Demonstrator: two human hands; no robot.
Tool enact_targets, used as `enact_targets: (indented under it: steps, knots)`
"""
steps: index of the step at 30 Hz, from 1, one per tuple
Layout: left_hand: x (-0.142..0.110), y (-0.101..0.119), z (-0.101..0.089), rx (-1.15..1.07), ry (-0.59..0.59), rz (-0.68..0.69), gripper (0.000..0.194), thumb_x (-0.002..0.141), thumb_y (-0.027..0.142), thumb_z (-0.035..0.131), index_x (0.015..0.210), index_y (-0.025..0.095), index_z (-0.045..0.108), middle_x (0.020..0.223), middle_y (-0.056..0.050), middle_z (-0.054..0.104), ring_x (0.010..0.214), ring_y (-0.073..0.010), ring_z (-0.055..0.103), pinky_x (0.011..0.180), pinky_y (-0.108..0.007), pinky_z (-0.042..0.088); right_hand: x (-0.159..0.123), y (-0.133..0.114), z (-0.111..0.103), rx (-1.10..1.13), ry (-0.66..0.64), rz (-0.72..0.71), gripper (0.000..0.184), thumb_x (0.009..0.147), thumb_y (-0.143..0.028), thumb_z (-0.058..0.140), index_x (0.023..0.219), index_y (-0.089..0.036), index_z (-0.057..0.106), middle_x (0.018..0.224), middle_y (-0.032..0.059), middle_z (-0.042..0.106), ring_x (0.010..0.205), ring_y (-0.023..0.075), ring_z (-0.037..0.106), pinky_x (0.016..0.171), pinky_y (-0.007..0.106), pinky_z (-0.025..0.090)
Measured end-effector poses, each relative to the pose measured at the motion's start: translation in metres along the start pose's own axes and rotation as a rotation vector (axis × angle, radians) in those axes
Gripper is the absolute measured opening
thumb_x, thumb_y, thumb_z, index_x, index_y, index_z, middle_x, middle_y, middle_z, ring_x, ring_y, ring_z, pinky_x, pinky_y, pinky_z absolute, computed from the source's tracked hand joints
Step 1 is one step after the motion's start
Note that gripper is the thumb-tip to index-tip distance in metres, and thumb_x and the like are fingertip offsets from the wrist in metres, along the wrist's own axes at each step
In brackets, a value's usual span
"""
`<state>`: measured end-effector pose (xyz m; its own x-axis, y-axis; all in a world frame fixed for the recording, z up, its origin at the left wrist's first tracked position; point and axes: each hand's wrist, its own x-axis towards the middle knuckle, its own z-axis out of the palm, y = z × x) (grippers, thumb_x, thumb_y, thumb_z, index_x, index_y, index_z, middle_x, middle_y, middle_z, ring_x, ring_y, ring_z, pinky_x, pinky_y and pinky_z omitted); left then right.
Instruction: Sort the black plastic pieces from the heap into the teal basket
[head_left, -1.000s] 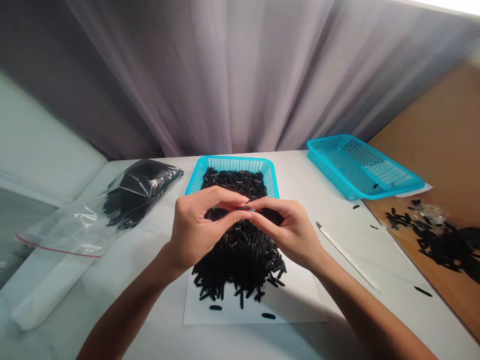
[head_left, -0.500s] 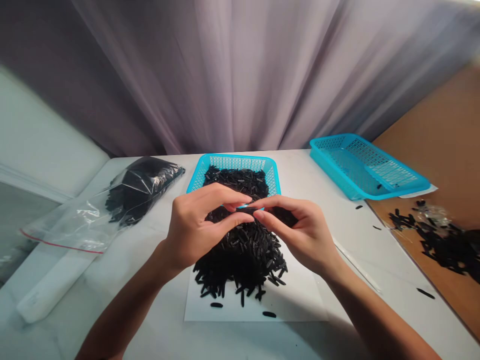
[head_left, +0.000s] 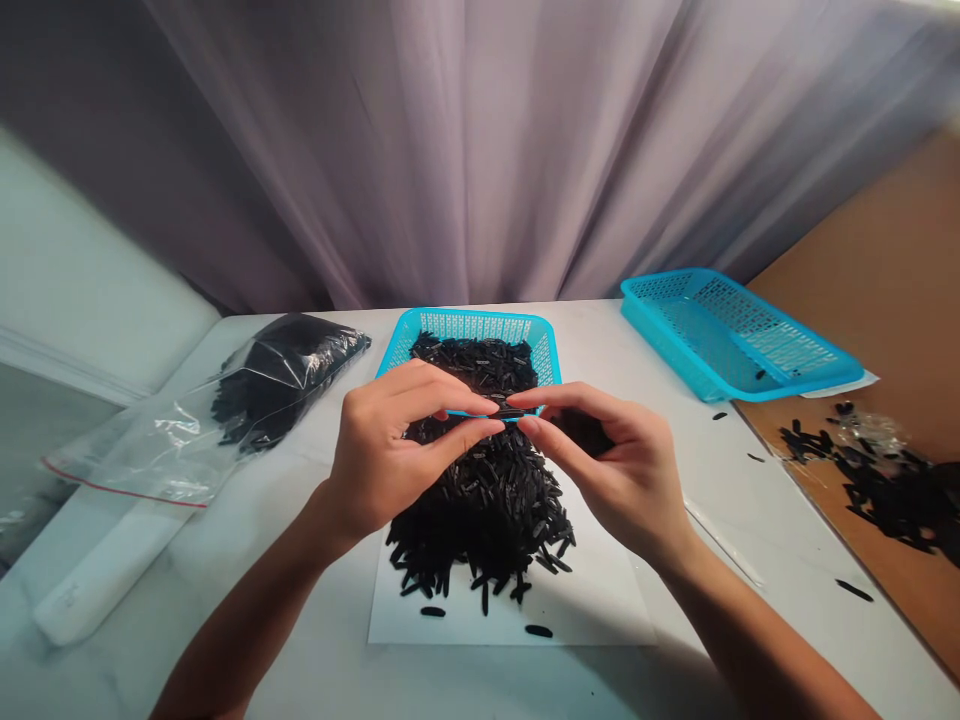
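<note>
Between the fingertips of both hands is a slim black strip-like piece (head_left: 513,412), its exact kind too small to make out. My left hand (head_left: 401,440) pinches its left end with thumb and forefinger. At its right end, my right hand (head_left: 619,460) has its thumb and forefinger closed on it. Below the hands spreads a heap of similar black pieces (head_left: 480,520) on a white sheet (head_left: 600,610). Just beyond them stands a blue plastic basket (head_left: 556,360), also holding black pieces; the hands hide its near side.
A second blue basket (head_left: 679,375) is at the back right. On the left lies a clear zip bag (head_left: 281,375) of black pieces. More loose black pieces (head_left: 900,500) lie on a brown board (head_left: 885,260) at the right. A grey curtain (head_left: 495,150) hangs behind the table.
My right hand has shifted slightly to the right, and its fingers sit a little farther from my left fingertips. More of the black piece shows between them.
</note>
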<state>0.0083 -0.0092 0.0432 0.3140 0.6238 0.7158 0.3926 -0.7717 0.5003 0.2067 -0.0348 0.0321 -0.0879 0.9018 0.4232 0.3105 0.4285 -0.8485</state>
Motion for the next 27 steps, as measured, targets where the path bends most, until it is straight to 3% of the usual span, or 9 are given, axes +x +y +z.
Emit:
enact_targets:
  steps: [8, 19, 27]
  knots:
    - [0.0004, 0.0013, -0.0005, -0.013, 0.003, 0.006, 0.012, 0.077, 0.016, 0.084, 0.084, 0.017, 0.075, 0.076, 0.000, 0.074, 0.070, -0.0115, 0.065, 0.066, -0.027, 0.054, -0.0033, 0.0030, 0.0009, -0.120, 0.070, -0.152, 0.013, 0.086, -0.013, 0.073, 0.097, -0.021, 0.071, 0.076, -0.0048, 0.070, 0.061, 0.0075, 0.060, 0.059, 0.022, 0.047]
    - [-0.0006, 0.0022, -0.0020, -0.025, 0.022, 0.038, 0.013, 0.077, 0.011, 0.083, 0.084, 0.017, 0.075, 0.076, 0.001, 0.073, 0.072, -0.0108, 0.066, 0.067, -0.026, 0.055, -0.0041, 0.0022, 0.0027, -0.211, 0.115, -0.332, 0.012, 0.086, -0.010, 0.072, 0.091, -0.020, 0.068, 0.077, -0.0017, 0.075, 0.063, 0.0093, 0.067, 0.061, 0.021, 0.052]
    - [0.0013, 0.0034, -0.0009, -0.033, 0.009, 0.024, 0.010, 0.080, 0.019, 0.082, 0.086, 0.020, 0.074, 0.076, 0.001, 0.074, 0.071, -0.0122, 0.066, 0.067, -0.029, 0.055, -0.0042, 0.0002, 0.0003, -0.225, 0.102, -0.334, 0.009, 0.088, -0.013, 0.071, 0.091, -0.022, 0.069, 0.077, 0.0013, 0.077, 0.062, 0.0137, 0.069, 0.058, 0.027, 0.055]
